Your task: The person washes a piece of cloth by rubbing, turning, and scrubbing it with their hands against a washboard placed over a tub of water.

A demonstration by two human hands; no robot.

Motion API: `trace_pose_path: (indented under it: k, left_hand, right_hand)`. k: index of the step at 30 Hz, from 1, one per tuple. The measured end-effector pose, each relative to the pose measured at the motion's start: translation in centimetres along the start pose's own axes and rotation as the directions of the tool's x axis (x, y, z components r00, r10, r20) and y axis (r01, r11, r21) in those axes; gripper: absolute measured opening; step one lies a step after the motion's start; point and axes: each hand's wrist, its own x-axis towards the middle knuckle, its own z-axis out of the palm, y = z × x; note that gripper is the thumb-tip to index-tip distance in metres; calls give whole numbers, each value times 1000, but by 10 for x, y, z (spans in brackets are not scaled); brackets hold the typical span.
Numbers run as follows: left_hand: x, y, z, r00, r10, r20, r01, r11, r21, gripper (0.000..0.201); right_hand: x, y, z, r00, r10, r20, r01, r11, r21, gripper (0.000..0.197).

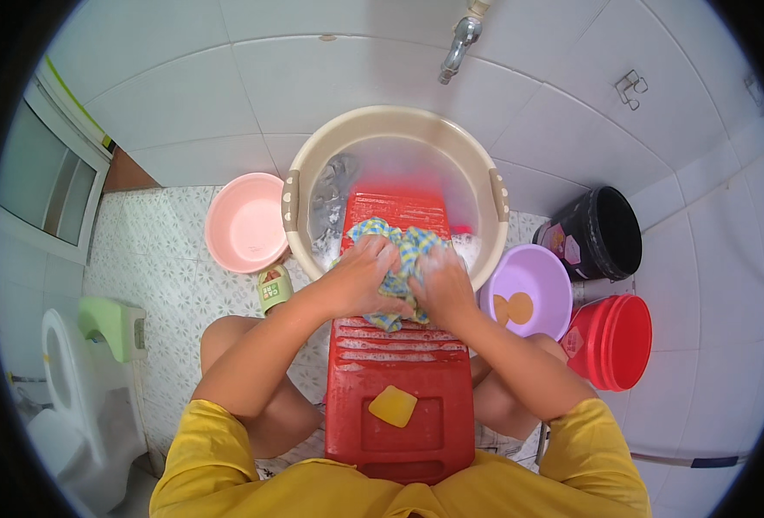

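Gripped blue-and-yellow checked cloth (408,244) in left hand (362,278) and right hand (444,283), with fingers partly curled | held it bunched on red washboard (399,371) sloping into beige basin (390,117) | faced tiled wall (330,86) above patterned floor (157,242), with pink basin (248,223) left, purple basin (544,276) right

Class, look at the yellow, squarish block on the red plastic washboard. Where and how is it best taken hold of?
Probably by its left and right edges, from above: the yellow, squarish block lies flat on the red plastic washboard, broad face up, edges uncovered. The washboard beneath makes an underside grip awkward.
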Motion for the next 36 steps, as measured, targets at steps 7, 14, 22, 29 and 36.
trace_pose_path:
  k: [7,14,22,29,36]
  left_hand:
    - [23,-30,31,955,-32,-294,68,991,113,49]
    - [8,-29,19,915,-125,-384,192,971,141,58]
    - [4,-33,-4,995,-100,-19,98,993,-61,69]
    - [20,-38,16,945,-301,-132,309,950,51,90]
    - [10,-44,-1,975,-221,-16,221,975,7,74]
  right_hand:
    - [110,47,54,940,175,-293,-233,957,-176,38]
    - [58,23,23,967,143,210,-189,957,218,31]
    - [-10,-10,22,999,5,-33,-1,991,133,55]
    - [106,38,56,970,206,129,-194,976,-100,54]
    - [31,31,45,965,-173,199,198,974,-111,36]
